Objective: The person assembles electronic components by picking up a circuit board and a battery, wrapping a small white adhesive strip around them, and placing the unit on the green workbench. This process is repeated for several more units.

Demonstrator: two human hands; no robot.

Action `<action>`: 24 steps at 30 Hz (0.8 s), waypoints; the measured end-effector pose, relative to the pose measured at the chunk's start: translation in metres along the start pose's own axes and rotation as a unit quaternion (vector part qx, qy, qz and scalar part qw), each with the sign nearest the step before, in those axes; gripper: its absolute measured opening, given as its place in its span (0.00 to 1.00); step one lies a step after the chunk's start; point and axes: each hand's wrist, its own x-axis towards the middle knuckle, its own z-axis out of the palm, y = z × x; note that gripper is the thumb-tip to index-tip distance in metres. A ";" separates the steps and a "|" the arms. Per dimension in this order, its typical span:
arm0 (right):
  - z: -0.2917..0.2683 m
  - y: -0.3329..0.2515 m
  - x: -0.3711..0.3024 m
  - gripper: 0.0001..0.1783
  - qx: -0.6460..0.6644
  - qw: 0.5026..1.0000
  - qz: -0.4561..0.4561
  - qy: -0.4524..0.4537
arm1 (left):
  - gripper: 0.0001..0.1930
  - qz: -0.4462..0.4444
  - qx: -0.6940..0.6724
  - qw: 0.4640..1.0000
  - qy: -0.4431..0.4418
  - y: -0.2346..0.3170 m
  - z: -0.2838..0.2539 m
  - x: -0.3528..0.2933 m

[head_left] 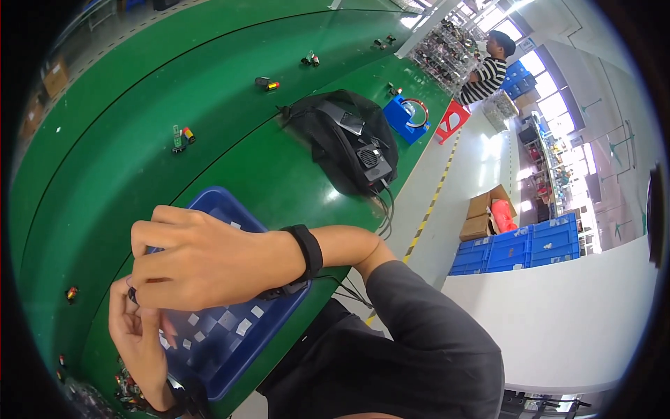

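My right hand [199,262] reaches across the left side of a blue plastic tray [276,297], its fingers bent down toward my left hand. Below it my left hand [139,342] is curled, and the fingertips of both hands meet. A small dark thing [132,295] shows where they come together; its kind is too small to tell, and the right hand covers most of that spot. Several small white pieces [243,327] lie scattered on the tray's floor. Both wrists wear black bands.
Small circuit assemblies with red-yellow cylinders [188,135] sit along the green belt [118,167]; more are piled at the lower left [129,387]. A black bag [328,133] with a grey device [373,162], a blue holder [401,126] and a red stool [452,122] stand beyond. Another person [485,73] works farther off.
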 end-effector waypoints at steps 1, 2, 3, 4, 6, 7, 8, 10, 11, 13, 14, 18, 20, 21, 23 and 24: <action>0.002 0.000 0.001 0.07 0.011 1.000 0.008 0.018 | 0.15 0.005 -0.012 1.000 -0.009 0.000 -0.003 0.000; 0.003 0.000 0.001 0.06 0.023 0.999 0.016 0.038 | 0.16 0.009 -0.023 1.000 -0.017 0.000 -0.005 0.000; 0.008 -0.001 0.005 0.06 0.035 0.998 0.016 0.040 | 0.16 0.003 -0.019 1.000 -0.007 -0.002 -0.009 -0.002; 0.006 -0.001 0.010 0.07 0.032 0.997 0.029 0.068 | 0.16 0.015 -0.039 0.999 0.002 -0.002 -0.008 -0.001; -0.005 0.003 0.009 0.11 0.029 0.993 0.076 0.082 | 0.17 0.033 -0.067 0.997 0.032 -0.002 -0.005 0.005; -0.006 -0.002 0.016 0.13 0.057 0.991 0.094 0.077 | 0.17 0.046 -0.078 0.994 0.054 0.003 -0.010 -0.002; -0.014 -0.006 0.016 0.14 0.092 0.987 0.127 0.035 | 0.18 0.060 -0.085 0.992 0.076 0.005 -0.008 -0.003; -0.022 -0.007 0.014 0.15 0.116 0.979 0.166 -0.009 | 0.20 0.118 -0.121 0.985 0.019 0.000 -0.006 0.009; -0.016 -0.010 0.014 0.15 0.116 0.976 0.182 -0.009 | 0.20 0.128 -0.166 0.978 -0.011 -0.001 -0.007 0.009; -0.012 -0.013 0.011 0.15 0.139 0.974 0.178 -0.005 | 0.20 0.140 -0.207 0.968 -0.035 -0.003 -0.003 0.008; -0.011 -0.014 0.010 0.15 0.138 0.974 0.181 -0.012 | 0.19 0.154 -0.197 0.967 -0.037 -0.001 -0.002 0.006; -0.005 -0.020 0.011 0.15 0.157 0.971 0.178 -0.010 | 0.17 0.201 -0.169 0.964 -0.045 0.000 -0.004 0.004; -0.003 -0.023 0.010 0.14 0.165 0.970 0.177 -0.008 | 0.16 0.235 -0.150 0.959 -0.053 -0.002 -0.005 0.004; -0.003 -0.024 0.008 0.13 0.170 0.966 0.192 -0.015 | 0.16 0.234 -0.150 0.959 -0.051 -0.003 -0.004 0.004; -0.002 -0.024 0.006 0.11 0.182 0.959 0.217 -0.030 | 0.16 0.255 -0.115 0.960 -0.018 -0.003 -0.001 0.003; -0.003 -0.025 0.007 0.11 0.185 0.959 0.215 -0.031 | 0.16 0.267 -0.097 0.959 0.000 -0.003 -0.001 0.003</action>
